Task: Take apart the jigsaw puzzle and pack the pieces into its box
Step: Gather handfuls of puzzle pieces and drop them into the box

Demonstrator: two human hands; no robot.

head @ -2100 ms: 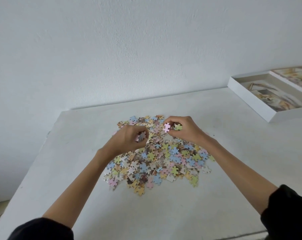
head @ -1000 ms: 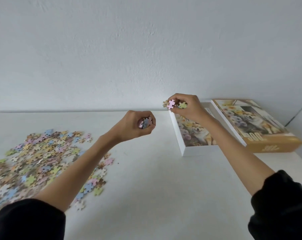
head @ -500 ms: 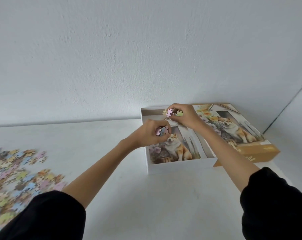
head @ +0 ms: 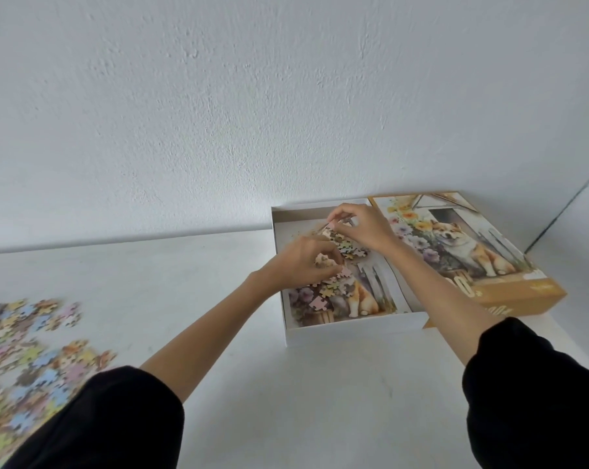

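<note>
My left hand [head: 299, 269] and my right hand [head: 364, 228] are both over the open white puzzle box [head: 354, 328] at the table's far right. Curled left fingers still hold a few puzzle pieces [head: 323, 260], while other pieces [head: 333, 287] spill from under that hand onto the dog picture lining the box. Further back, my right hand pinches a few pieces at its fingertips, and a clump of pastel pieces [head: 348, 248] sits just below it inside the box. A big pile of loose pieces [head: 25, 350] lies on the table at the left.
The box lid [head: 462, 252], orange-edged with a dog picture, lies against the box's right side near the wall corner. A white wall runs along the back of the white table [head: 252, 384]. Black sleeves cover both my upper arms.
Both hands carried pieces from the pile rightwards to the box and lowered into it. Pieces now lie in the box and drop from my hands; the view turned right with them.
</note>
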